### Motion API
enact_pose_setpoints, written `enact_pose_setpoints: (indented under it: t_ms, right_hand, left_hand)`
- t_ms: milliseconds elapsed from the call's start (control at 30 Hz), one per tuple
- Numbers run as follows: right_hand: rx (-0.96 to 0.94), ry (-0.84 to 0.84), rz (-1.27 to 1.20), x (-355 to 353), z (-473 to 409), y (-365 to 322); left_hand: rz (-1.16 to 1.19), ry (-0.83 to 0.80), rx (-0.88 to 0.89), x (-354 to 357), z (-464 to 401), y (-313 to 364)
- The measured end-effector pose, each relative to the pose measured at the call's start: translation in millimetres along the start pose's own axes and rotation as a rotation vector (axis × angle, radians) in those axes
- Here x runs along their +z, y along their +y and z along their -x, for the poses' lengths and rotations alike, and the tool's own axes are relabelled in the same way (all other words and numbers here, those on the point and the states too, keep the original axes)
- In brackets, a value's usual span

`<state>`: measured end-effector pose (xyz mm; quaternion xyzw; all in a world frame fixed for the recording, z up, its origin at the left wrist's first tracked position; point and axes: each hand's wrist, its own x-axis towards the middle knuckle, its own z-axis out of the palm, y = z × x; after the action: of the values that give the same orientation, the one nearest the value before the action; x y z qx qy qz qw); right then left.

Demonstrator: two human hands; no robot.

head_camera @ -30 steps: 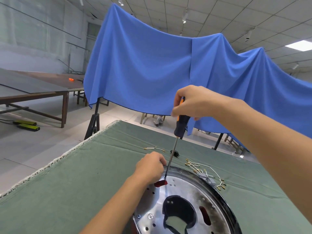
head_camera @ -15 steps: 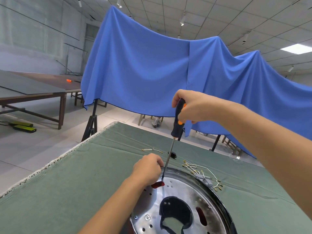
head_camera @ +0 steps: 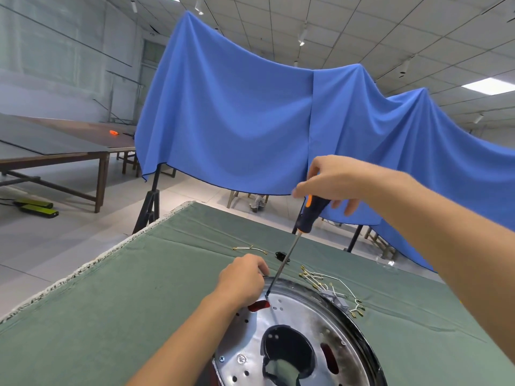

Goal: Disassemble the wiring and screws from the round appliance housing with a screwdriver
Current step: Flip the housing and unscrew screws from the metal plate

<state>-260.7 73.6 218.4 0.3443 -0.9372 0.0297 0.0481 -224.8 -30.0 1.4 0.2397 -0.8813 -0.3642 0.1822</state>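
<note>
The right hand (head_camera: pixel 333 181) gripped the top of the black-and-orange-handled screwdriver (head_camera: pixel 308 215), some fingers curled round the handle while others spread loose below it. From that grip the tool's long axis ran down and to the left, its thin steel shaft slanting toward the near rim of the round shiny metal appliance housing (head_camera: pixel 295 341), where the tip met the plate just beside a red oval patch (head_camera: pixel 258 305). The left hand (head_camera: pixel 245 277) lay closer to that point than the right, fingers curled over the housing's far-left rim, touching it and apparently steadying it; whether it pinched anything could not be told. The housing sat at the bench's near edge on a green cloth (head_camera: pixel 111 302). Beyond it, toward the far edge, lay loose pale wires with brass terminals (head_camera: pixel 328 285), another short wire (head_camera: pixel 249 248) and a small black part (head_camera: pixel 280 256). The screw itself was too small to make out, so the next turn probably depended on keeping the shaft seated along that slant.
</note>
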Motion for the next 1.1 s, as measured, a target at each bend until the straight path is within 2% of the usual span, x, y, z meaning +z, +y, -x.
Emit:
enact_pose_setpoints:
  t_ms: [67, 100, 133, 233, 333, 400, 467, 533, 567, 633, 733, 767, 800, 900, 967, 1100]
  right_hand:
    - [0.085, 0.16, 0.332, 7.8, -0.4, 2.1]
    - [0.091, 0.208, 0.368, 9.8, -1.3, 3.5]
    - [0.079, 0.19, 0.327, 9.4, -3.8, 4.9]
    - [-0.055, -0.004, -0.027, -2.9, -5.1, 5.9]
    - [-0.155, -0.057, -0.228, -6.4, 1.0, 3.7]
    - [-0.103, 0.012, -0.088, 2.1, 1.4, 0.3]
    - [0.006, 0.159, 0.219, 8.9, 0.8, -0.9]
    - [0.024, 0.294, 0.371, 14.8, -0.7, 1.0]
    - [-0.005, 0.3, 0.359, 16.5, -2.8, 2.3]
    - [-0.075, 0.206, 0.213, 13.4, -5.0, 2.8]
    - [-0.16, 0.025, -0.234, 0.8, -0.6, 2.8]
    - [-0.175, 0.006, -0.26, 0.9, 1.4, 2.3]
    - [-0.18, 0.051, -0.161, 4.2, 3.7, 0.7]
    - [-0.146, 0.348, 0.299, 23.6, 8.1, -4.4]
    - [-0.166, 0.405, 0.222, 26.9, 9.5, -7.9]
    - [-0.196, 0.118, -0.179, 10.3, 13.3, -15.2]
  left_hand:
    - [-0.016, -0.004, 0.003, -0.2, 1.1, 0.4]
    - [-0.021, -0.005, 0.004, -0.3, 1.2, 0.2]
    - [-0.026, -0.005, 0.005, -0.5, 1.3, 0.1]
    - [-0.024, 0.0, 0.006, -0.4, 1.9, 0.6]
    - [-0.009, 0.0, 0.011, -0.4, 1.6, 0.3]
    - [-0.007, 0.001, 0.017, -0.5, 1.7, 0.3]
    - [-0.015, 0.006, 0.024, -0.9, 2.9, 0.7]
    - [-0.019, 0.015, 0.028, -1.4, 3.2, 0.8]
    - [-0.024, 0.02, 0.028, -1.6, 3.2, 0.9]
    - [-0.035, 0.026, 0.03, -1.4, 3.2, 1.3]
    - [-0.049, 0.018, 0.035, -0.3, 3.0, 0.9]
    - [-0.052, 0.016, 0.035, -0.2, 2.9, 0.6]
    - [-0.052, 0.016, 0.033, 0.0, 2.7, 0.5]
    - [-0.057, 0.021, 0.033, 0.0, 2.8, 0.5]
    - [-0.065, 0.018, 0.034, 0.4, 2.6, 0.5]
    - [-0.086, 0.006, 0.034, 0.7, 2.6, 0.6]
